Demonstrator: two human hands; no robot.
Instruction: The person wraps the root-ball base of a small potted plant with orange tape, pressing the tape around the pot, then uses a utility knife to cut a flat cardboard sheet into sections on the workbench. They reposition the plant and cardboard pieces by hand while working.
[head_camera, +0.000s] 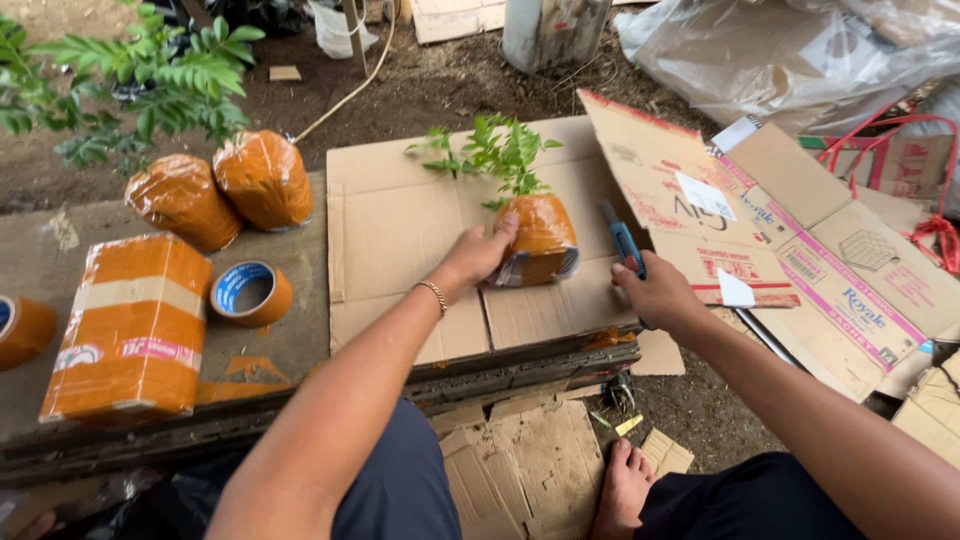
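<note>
Two hands work over a flattened brown cardboard sheet (400, 230) on the desk: the left hand (478, 255) has its grip closed round a small green seedling with an orange-taped root ball (538, 240), best held steady; the right hand (655, 292) clasps a blue utility knife (622, 240), blade better kept away from the fingers.

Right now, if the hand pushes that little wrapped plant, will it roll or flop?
The plant lies on its side on the cardboard; its rounded taped bundle would probably roll. The thin leafy stems look floppy and easily bent. The left hand steadies it, so it likely stays.
</note>
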